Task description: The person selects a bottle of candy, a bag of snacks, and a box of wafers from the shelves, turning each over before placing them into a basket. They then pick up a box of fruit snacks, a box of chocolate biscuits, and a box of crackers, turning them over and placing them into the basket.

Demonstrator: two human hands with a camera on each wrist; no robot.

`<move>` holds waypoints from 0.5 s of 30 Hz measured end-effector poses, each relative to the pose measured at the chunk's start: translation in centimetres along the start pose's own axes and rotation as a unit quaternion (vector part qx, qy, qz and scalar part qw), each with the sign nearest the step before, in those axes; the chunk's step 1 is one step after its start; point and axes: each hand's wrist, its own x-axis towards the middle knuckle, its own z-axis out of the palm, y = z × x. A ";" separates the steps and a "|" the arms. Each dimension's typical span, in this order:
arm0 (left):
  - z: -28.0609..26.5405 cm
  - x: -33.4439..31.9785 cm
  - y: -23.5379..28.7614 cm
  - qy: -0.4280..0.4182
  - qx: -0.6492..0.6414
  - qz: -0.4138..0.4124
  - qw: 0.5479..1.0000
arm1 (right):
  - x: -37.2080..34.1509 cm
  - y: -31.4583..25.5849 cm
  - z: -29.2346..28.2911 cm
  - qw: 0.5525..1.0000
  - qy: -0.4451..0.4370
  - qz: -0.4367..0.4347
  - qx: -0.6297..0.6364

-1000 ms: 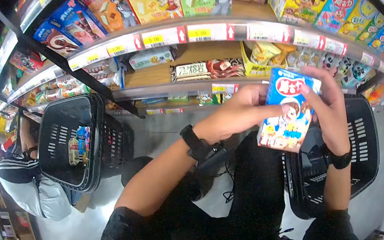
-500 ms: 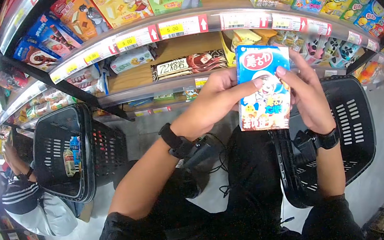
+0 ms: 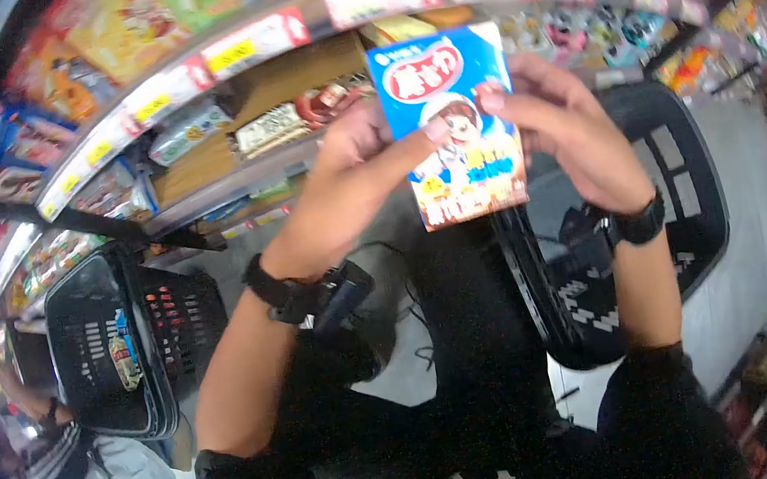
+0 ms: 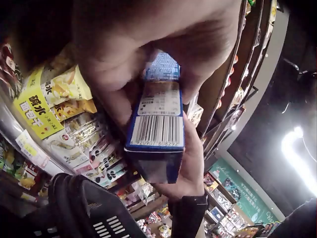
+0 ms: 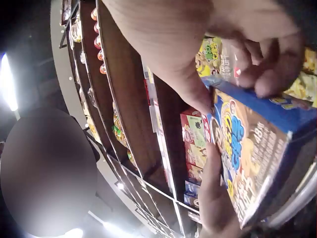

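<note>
A small blue carton of biscuits [image 3: 462, 150] with a cartoon character and a red logo is held up before me, its front facing the head camera. My left hand [image 3: 338, 181] grips its left edge, thumb laid across the front. On the opposite edge my right hand [image 3: 579, 136] holds it too, the right thumb pressing the front and the other fingers behind. In the left wrist view a narrow side with a barcode [image 4: 157, 130] shows. The right wrist view catches the carton's printed front [image 5: 242, 153] at a slant.
A shelf edge with price labels [image 3: 240, 50] runs across behind the carton, with boxed and bagged snacks on it. One black basket [image 3: 690, 188] stands beneath my right arm. Another black basket [image 3: 104, 388], at left, holds a few packets, near a crouching person [image 3: 109, 478].
The carton has gone from tilted to nearly upright, and lies further left and higher in the head view. Shelves and baskets have shifted left in view as well. Both hands keep their hold.
</note>
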 end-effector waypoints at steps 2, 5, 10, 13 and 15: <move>0.7 0.0 -0.6 -0.011 0.008 -0.031 0.999 | -0.9 -0.5 -1.6 0.999 -0.023 0.013 -0.043; 3.2 0.1 -1.0 -0.035 -0.019 0.007 0.999 | -3.5 -1.3 -3.2 0.997 0.027 -0.035 -0.062; 4.6 0.7 -2.5 -0.161 0.052 -0.055 0.984 | -8.0 -3.6 -8.2 0.990 0.133 -0.028 -0.029; 7.8 1.5 -3.1 -0.143 0.020 -0.003 0.990 | -10.0 -4.5 -8.9 0.968 0.240 -0.067 -0.014; 10.0 3.9 -1.8 -0.128 -0.033 0.027 0.991 | -10.8 -4.9 -10.2 0.971 0.228 -0.044 -0.062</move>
